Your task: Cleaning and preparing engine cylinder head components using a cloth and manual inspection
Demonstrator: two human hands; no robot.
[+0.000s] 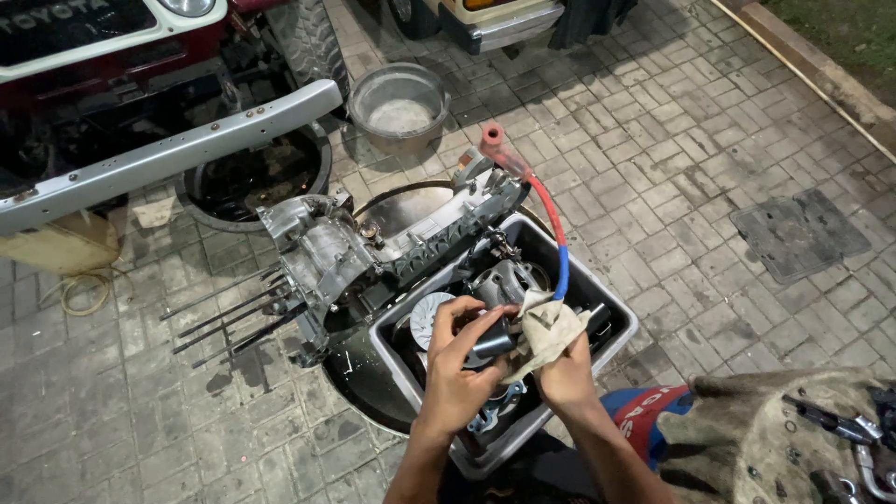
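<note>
My left hand (457,359) grips a dark cylindrical part (492,336) above the grey tub (611,317); my right hand (565,373) pinches a rag (546,327) against it. Best practice: steady grip, wipe evenly around it.

Single head-worn view, which looked steeply down and forward from close above the left hand (459,369) and right hand (563,373) at lower centre of the frame. The grey tub (597,303) filled mid-frame; paved ground (672,140) stretched to the upper right, a vehicle bumper (168,154) crossed the upper left.
</note>
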